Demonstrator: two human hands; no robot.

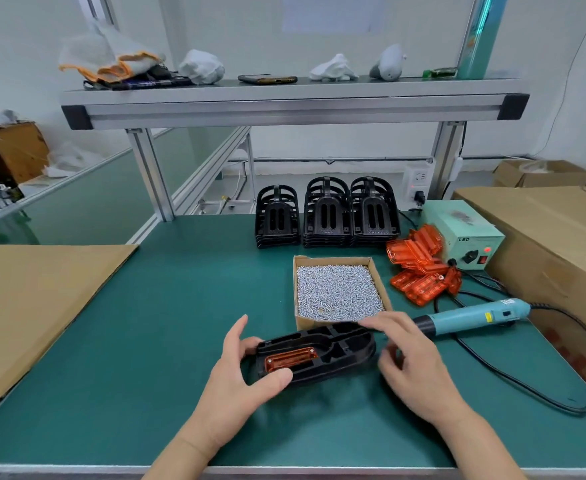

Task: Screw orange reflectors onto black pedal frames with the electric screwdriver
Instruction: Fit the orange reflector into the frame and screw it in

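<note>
The left hand [236, 375] grips the left end of the black pedal frame [340, 351], near on the mat [146, 341]. The right hand [412, 358] hovers loose and empty over its right end. The electric screwdriver [471, 318] lies at the right, so the seated orange reflector [289, 358] should be held flush.

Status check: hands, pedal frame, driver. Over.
Left hand grips pedal frame, orange reflector seated in it. Right hand at frame's right end, blurred, grip unclear. Electric screwdriver lies on mat, unheld. Nothing in the way.
</note>
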